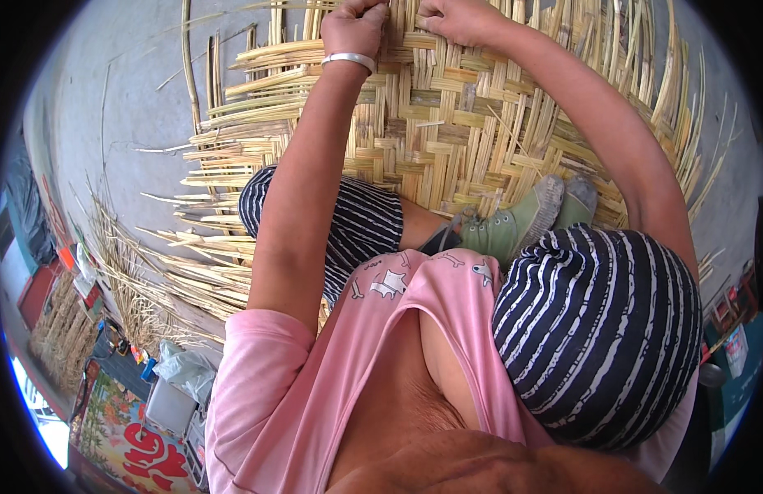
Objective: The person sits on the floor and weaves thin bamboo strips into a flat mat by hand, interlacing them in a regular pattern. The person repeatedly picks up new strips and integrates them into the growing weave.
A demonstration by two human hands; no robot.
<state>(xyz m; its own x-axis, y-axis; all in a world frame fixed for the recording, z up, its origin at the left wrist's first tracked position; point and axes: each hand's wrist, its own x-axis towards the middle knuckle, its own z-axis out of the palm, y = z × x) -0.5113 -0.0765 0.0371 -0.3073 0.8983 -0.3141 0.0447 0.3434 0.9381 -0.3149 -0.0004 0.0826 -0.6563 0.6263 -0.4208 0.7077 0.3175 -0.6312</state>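
At top of view, my left hand [352, 34] and right hand [460, 21] curled over woven mat [420, 132] spread on floor [143, 90] — whether either grip pinches anything, can't tell. I'd keep strips [274, 55] flat, snug against neighbours — no kinks.

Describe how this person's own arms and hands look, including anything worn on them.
The left arm has a short pink sleeve and a silvery bangle at the wrist. The right arm shows no band, and its sleeve cannot be made out. The left grip and right grip are ungloved hands.
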